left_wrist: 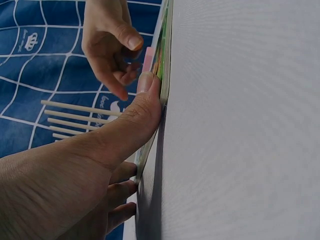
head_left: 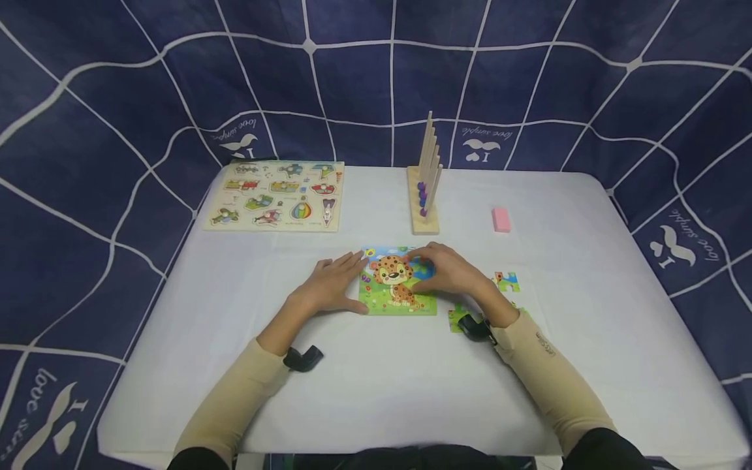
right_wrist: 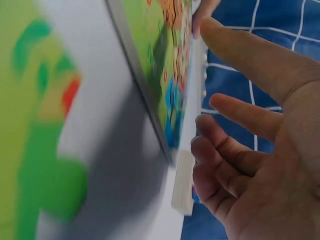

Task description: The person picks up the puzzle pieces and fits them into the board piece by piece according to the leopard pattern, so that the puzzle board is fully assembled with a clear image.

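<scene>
- A leopard jigsaw puzzle lies flat near the middle of the white table, straight in front of the person.
- The left hand rests flat on the table against the puzzle's left edge, fingers stretched out and gripping nothing; in the left wrist view its thumb presses along that edge.
- The right hand lies over the puzzle's right side with its fingers loosely bent. The right wrist view shows the fingers spread and relaxed above the picture, nothing pinched between them.
- A loose puzzle piece sits on the table just right of the right hand, and another piece lies by that wrist, partly hidden.
- Farther back, a wooden rack of upright sticks holds a few dark beads low down.
- A small pink block lies to the right of the rack.
- A peg puzzle board sits at the far left of the table.
- A blue cloth with white lines hangs behind and around the table.
</scene>
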Action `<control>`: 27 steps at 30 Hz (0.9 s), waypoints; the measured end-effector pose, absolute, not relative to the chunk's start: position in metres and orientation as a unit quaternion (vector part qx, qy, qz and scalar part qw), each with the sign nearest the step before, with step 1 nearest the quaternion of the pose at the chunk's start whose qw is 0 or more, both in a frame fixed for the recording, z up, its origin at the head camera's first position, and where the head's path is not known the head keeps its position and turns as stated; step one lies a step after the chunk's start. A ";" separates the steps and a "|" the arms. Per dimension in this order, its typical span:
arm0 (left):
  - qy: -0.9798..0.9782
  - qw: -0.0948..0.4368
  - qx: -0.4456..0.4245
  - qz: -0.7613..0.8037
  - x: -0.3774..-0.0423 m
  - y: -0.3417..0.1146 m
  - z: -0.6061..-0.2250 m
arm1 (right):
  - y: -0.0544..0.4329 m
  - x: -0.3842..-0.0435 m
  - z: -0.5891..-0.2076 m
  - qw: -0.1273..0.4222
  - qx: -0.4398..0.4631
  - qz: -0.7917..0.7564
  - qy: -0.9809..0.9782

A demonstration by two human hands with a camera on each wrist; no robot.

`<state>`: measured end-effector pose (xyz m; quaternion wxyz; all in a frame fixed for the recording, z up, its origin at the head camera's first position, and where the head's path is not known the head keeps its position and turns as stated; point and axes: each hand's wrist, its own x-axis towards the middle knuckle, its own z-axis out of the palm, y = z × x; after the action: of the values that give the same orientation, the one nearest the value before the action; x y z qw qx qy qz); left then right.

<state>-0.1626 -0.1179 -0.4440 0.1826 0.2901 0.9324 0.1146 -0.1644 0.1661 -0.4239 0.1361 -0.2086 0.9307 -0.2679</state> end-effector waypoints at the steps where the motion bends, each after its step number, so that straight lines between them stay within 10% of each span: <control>1: 0.933 0.182 0.289 0.115 -0.163 -0.118 -0.444 | 0.170 -0.164 -0.423 0.135 -0.206 -0.266 0.932; 27: 0.932 0.189 0.284 0.123 -0.162 -0.120 -0.446 | 0.297 -0.144 -0.426 0.122 -0.127 -0.254 0.951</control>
<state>-0.1619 -0.1196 -0.4464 0.1888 0.2841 0.9320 0.1229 -0.1438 0.2966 -0.4257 0.1221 -0.1265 0.9512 -0.2536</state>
